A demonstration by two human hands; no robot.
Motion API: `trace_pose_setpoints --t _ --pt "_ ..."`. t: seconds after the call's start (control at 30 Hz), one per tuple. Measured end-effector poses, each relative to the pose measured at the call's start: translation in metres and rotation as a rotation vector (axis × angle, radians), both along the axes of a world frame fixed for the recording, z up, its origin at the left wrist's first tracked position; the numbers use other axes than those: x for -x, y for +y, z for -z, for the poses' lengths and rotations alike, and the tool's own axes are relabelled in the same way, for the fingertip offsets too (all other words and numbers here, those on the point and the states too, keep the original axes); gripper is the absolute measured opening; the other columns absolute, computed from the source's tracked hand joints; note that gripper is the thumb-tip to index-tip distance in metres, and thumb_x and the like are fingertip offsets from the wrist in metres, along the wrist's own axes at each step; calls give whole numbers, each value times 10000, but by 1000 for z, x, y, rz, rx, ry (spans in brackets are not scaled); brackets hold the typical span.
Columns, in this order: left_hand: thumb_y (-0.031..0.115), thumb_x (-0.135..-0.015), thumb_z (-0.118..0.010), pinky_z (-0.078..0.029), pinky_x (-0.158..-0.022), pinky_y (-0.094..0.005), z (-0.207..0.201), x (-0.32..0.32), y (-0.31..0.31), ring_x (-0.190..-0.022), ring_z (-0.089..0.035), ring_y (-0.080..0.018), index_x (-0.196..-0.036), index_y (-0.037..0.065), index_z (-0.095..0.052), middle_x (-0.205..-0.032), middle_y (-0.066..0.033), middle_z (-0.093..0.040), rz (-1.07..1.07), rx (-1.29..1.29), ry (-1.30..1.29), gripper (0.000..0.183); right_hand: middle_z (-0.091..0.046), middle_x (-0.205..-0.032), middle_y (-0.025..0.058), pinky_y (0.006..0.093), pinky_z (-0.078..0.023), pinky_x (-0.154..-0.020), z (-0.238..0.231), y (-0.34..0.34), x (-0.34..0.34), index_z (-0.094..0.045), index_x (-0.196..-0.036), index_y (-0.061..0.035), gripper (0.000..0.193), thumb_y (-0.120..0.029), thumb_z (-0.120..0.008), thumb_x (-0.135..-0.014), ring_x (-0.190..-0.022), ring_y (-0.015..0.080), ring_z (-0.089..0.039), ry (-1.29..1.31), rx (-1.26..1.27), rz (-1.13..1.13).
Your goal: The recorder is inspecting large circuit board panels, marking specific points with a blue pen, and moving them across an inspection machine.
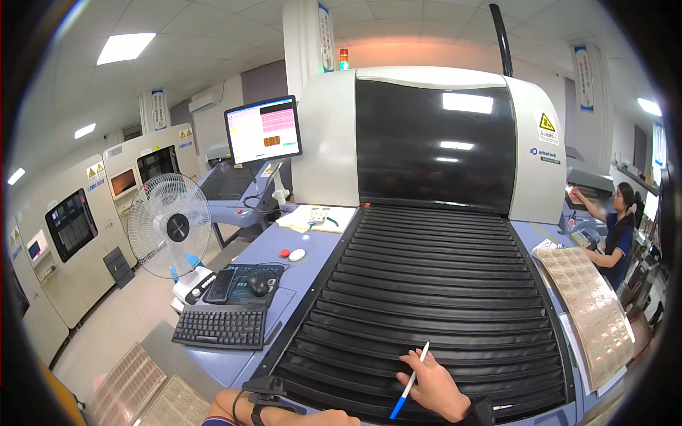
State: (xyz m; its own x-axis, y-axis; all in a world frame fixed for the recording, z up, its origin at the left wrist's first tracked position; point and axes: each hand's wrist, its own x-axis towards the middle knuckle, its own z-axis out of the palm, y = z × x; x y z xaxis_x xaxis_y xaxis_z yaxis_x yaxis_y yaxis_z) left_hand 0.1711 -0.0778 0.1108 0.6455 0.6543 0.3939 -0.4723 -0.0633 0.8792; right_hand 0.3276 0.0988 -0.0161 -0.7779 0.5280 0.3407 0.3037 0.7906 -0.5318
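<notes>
My right hand (pixel 437 389) is closed around a slim white pen (pixel 410 382) with a blue end, the thumb and fingers pinching its barrel. The pen slants, its blue end toward me and its white end pointing away. Beneath it spreads the black ribbed bellows cover (pixel 433 284) of a large machine. My left hand (pixel 323 418) lies by the near edge of that cover, cut off by the picture's lower rim, so its fingers are hidden. A strap and a small black device sit on my left forearm.
Left of the cover are a keyboard (pixel 219 327), a mouse (pixel 258 284), red and white buttons, a fan (pixel 170 226) and a monitor (pixel 263 130). Patterned panel sheets (pixel 586 312) lie at the right edge. The machine's hood (pixel 323 142) rises ahead. Another person (pixel 615 238) works at far right.
</notes>
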Motion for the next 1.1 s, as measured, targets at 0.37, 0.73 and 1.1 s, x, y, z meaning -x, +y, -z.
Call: trace_pose_setpoints --t 0.37,0.73,1.1 --pt "335 -965 -523 -544 -741 -393 36 15 10 -944 -677 -300 -1171 -26 -612 -1059 -242 -666 119 -291 82 426 -564 -1232 298 458 -503 -953 13 9 1 -583 -1190 -32 379 -248 -675 -893 -1212 431 -528 -12 -34 -8" --pt "300 -915 -612 -502 -653 -375 11 -1 6 -806 -636 -293 -1013 -26 -628 -930 -212 -650 52 -144 69 341 -584 -1193 326 514 -418 -1046 10 6 0 -555 -1181 27 406 -264 -638 -911 -1141 480 -554 18 -43 -34" --pt "265 -864 -701 -459 -566 -358 2 -5 5 -669 -595 -286 -854 -25 -643 -800 -183 -635 16 -57 68 297 -560 -1242 300 463 -496 -960 8 7 1 -581 -1191 -6 390 -244 -673 -896 -1211 428 -528 -29 -39 -13"
